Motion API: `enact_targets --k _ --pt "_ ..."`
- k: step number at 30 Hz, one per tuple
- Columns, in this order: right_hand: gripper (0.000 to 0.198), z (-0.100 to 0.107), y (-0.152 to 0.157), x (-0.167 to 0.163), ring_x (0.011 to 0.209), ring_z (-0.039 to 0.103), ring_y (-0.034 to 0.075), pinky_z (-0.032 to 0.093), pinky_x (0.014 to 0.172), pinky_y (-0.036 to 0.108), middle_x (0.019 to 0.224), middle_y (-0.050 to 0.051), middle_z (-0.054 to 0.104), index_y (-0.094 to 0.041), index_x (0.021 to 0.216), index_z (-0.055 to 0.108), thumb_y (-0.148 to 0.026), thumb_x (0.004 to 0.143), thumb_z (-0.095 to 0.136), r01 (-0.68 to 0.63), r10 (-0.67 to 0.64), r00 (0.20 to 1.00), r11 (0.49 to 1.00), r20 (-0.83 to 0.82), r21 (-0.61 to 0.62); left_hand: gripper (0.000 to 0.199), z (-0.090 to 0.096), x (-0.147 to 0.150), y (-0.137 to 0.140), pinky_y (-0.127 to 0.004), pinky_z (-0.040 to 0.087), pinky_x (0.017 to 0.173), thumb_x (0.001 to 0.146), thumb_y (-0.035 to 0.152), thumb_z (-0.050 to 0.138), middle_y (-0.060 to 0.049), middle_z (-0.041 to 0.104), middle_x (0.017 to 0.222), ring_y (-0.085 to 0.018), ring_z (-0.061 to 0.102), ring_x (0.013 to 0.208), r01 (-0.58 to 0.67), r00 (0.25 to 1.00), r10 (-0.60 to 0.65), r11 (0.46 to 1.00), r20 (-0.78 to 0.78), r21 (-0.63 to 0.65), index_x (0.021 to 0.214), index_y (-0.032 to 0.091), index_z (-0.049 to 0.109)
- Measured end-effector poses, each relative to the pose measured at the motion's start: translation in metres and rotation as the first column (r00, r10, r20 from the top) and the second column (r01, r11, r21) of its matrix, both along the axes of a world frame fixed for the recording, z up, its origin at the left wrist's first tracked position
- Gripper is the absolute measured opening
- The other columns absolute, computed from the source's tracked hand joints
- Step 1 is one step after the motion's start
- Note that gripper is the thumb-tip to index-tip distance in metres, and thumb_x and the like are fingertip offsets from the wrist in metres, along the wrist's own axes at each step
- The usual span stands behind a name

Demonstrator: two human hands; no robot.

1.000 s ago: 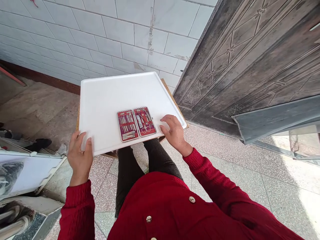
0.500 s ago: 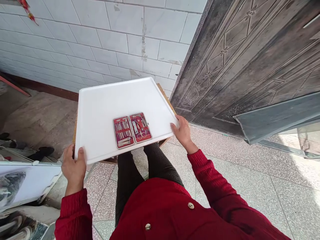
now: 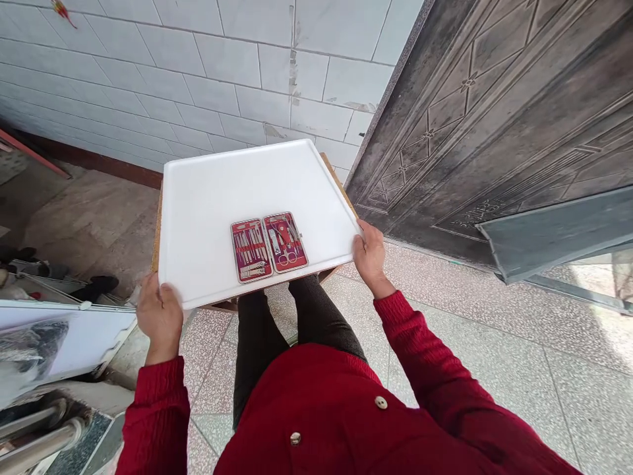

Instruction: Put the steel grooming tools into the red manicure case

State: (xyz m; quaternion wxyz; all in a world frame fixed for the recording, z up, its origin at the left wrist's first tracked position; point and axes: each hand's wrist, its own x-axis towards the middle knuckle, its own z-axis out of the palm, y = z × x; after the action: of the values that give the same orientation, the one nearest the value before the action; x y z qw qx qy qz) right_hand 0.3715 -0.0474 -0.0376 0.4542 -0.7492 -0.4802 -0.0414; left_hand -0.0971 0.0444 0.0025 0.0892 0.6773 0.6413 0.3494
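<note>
A white rectangular tray (image 3: 208,198) with a low raised rim lies in front of me on a wooden stand. On its near part, right of the middle, a manicure set (image 3: 270,247) lies open in two red halves. Small scissors, nail clippers and several slim metal tools fill the case. My left hand (image 3: 161,313) is at the tray's near left corner, its thumb by the rim and its other fingers along the side. My right hand (image 3: 370,251) grips the near right corner, fingers curled at the edge. The undersides of both grips are hidden.
Wooden edges of the stand (image 3: 332,170) show beside the tray. Behind it is a white tiled wall (image 3: 212,59). A dark patterned metal door (image 3: 475,105) and a grey panel (image 3: 564,231) are on the right. Clutter and a white board (image 3: 99,336) are at left.
In the picture, the tray, case and left hand have shifted slightly up and right with the whole view. My thumbs now lie nearer the tray's edges, less far over its top.
</note>
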Motion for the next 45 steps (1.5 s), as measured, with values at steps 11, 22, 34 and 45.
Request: enact_targets --k 11,22,34,45 --pt "0.047 -0.001 0.004 0.006 0.118 0.056 0.03 0.044 0.108 0.054 0.126 0.016 0.068 -0.016 0.133 0.063 -0.026 0.094 0.039 0.024 -0.024 0.998 1.0 0.06 -0.005 0.038 -0.001 0.007 0.001 -0.056 0.047 0.107 0.096 0.026 0.039 -0.021 0.066 0.127 -0.037 0.06 0.127 -0.029 0.995 0.031 0.999 -0.09 0.015 0.121 0.013 0.065" --pt "0.045 0.013 -0.001 0.0 0.122 0.054 0.033 0.042 0.107 0.058 0.131 0.016 0.064 -0.019 0.133 0.063 -0.031 0.094 0.043 0.059 -0.053 0.99 0.998 0.131 -0.037 0.04 0.019 0.025 -0.011 -0.068 0.029 0.121 0.098 0.034 0.053 -0.02 0.051 0.154 -0.041 0.039 0.149 0.089 0.991 -0.073 0.984 -0.11 0.154 0.135 0.018 0.061" --pt "0.03 0.096 0.035 -0.131 0.114 0.058 0.031 0.048 0.101 0.047 0.121 0.015 0.067 -0.018 0.121 0.071 -0.029 0.093 0.072 -0.707 0.783 0.605 0.611 0.142 -0.356 0.04 0.021 0.081 -0.016 -0.047 0.047 0.115 0.107 0.045 0.04 -0.012 0.064 0.14 -0.027 0.056 0.136 0.458 0.884 -0.447 0.888 -0.137 0.053 0.125 0.02 0.066" --pt "0.017 0.102 0.064 -0.145 0.1 0.059 0.025 0.043 0.084 0.035 0.106 0.013 0.067 -0.013 0.107 0.071 -0.023 0.094 0.073 -0.717 0.893 0.445 0.396 0.061 -0.574 0.048 0.011 0.084 -0.019 -0.054 0.041 0.118 0.103 0.054 0.05 -0.012 0.058 0.15 -0.034 0.047 0.144 0.525 0.808 -0.509 0.851 -0.296 -0.031 0.138 0.022 0.061"
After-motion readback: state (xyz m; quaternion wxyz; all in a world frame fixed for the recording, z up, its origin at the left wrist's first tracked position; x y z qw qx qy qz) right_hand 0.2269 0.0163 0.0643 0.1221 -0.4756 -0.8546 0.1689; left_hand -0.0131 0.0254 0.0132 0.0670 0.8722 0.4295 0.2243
